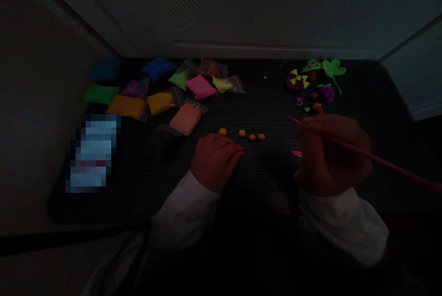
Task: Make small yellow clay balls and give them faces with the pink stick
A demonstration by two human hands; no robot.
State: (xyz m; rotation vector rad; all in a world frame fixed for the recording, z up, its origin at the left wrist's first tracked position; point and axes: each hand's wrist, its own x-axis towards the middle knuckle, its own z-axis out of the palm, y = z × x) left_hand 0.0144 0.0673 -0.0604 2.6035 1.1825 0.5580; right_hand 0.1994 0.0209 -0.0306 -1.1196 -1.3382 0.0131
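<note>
The scene is very dim. My left hand (216, 160) rests knuckles-up on the dark table (262, 102), fingers curled under, just below several small orange clay balls (241, 133) lying in a row. My right hand (333, 153) is closed round a long thin pink stick (380, 160) that slants from upper left to lower right. A small pink piece (296, 153) lies by that hand. What the left fingers hold, if anything, is hidden.
Several bags of coloured clay (162, 91) lie at the table's back left. Finished clay shapes (316, 84), among them a green leaf and purple grapes, sit at the back right. A blurred light object (92, 153) lies at the left edge. A pale wall stands behind.
</note>
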